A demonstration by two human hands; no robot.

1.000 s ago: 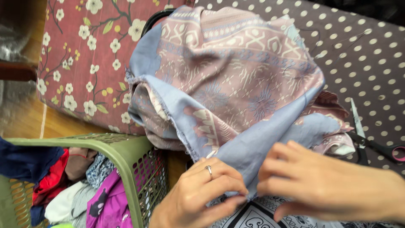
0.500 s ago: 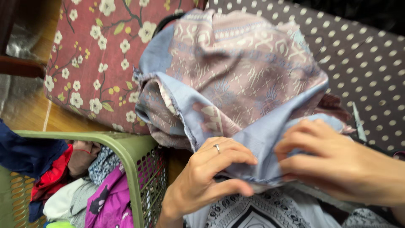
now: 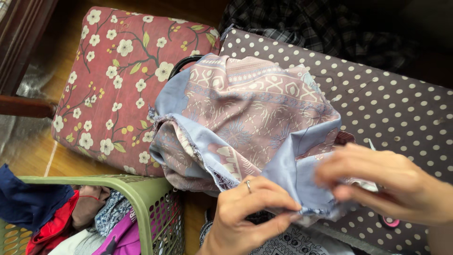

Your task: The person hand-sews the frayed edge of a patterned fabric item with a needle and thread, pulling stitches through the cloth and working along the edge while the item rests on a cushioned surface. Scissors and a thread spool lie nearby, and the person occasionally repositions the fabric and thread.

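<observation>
Cloth [image 3: 250, 123]: bunched, patterned mauve-pink with pale blue borders, geometric and floral print, frayed raw edge along the left fold. It lies heaped across the gap between a red floral cushion [image 3: 113, 80] and a brown polka-dot cushion [image 3: 391, 108], with its lower blue corner pulled toward the person.

Left hand [image 3: 247, 215]: ring on one finger, thumb and fingers pinched closed on the blue corner's edge. Right hand [image 3: 391, 182]: blurred, fingers curled and gripping the same blue corner just beside the left; a bit of white fabric shows under it.

A black curved handle [image 3: 181, 63] peeks from under the cloth's top left. Dark plaid fabric [image 3: 302, 23] lies beyond the dotted cushion.

Green perforated basket [image 3: 146, 198], lower left: holds mixed clothes, namely navy, red, white, grey, a blue print and magenta. Black-and-white print fabric [image 3: 292, 241] sits below the hands. Something pink [image 3: 390, 221] shows under the right wrist; cannot tell what it is.
</observation>
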